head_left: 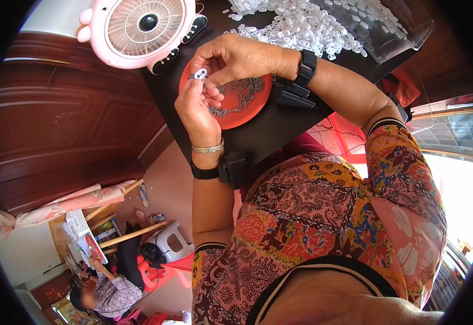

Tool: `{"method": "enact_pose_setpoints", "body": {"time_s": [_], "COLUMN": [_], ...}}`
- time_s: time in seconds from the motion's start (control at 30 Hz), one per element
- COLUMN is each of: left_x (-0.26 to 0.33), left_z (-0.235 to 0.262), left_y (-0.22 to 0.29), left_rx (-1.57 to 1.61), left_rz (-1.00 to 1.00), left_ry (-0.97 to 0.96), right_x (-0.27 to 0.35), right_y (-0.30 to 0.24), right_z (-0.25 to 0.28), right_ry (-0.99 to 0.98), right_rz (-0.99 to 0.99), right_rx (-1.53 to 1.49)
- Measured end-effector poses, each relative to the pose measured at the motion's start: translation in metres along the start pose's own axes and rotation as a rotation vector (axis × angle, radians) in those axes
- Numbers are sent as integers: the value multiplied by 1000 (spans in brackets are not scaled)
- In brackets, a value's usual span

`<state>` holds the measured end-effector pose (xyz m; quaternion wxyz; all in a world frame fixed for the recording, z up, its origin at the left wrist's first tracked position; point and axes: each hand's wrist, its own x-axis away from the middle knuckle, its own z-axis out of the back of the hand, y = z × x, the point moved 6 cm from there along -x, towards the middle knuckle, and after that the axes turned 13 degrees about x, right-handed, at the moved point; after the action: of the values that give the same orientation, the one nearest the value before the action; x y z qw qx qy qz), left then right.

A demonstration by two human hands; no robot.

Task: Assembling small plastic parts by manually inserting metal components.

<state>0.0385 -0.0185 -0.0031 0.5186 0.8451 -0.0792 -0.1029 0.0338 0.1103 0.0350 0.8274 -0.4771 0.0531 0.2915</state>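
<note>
A small white oval plastic piece (200, 73) with dark spots on it is pinched between my two hands, above a round red plate (247, 117). My left hand (197, 108) grips it from below between thumb and finger, its other fingers curled. From the right, my right hand (235, 58) closes its thumb and fingertips on the same piece; whether they also hold something smaller cannot be made out. Small grey screws (242, 96) lie heaped in the plate under my hands.
A big heap of white plastic pieces (307, 32) covers the far side of the dark table (258, 146), beside a clear bin (393, 38). A pink fan (148, 23) stands far left. Black devices (296, 95) lie right of the plate. Another person (114, 292) sits lower left.
</note>
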Motion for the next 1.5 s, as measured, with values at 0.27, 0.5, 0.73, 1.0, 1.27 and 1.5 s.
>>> {"method": "enact_pose_setpoints", "body": {"time_s": [0.27,0.5,0.73,1.0,1.27,1.5], "left_x": [-2,-1,3,2,7,8], "left_z": [0,1,2,3,-2,-6], "left_y": [0,2,6,7,9,14], "left_rx": [22,-31,-21,-37,36,-61], "left_rz": [10,-34,-85,-144,-172,-174], "left_ry": [6,58,84,56,96,97], "right_x": [2,6,7,7,10,8], "right_y": [-10,-25,-31,-29,-36,-30], "right_z": [0,-3,-4,-4,-3,-1], "right_ry": [-9,84,174,195,169,178], "right_rz": [114,113,239,289,308,273], "right_rx": [78,307,362,343,310,288]}}
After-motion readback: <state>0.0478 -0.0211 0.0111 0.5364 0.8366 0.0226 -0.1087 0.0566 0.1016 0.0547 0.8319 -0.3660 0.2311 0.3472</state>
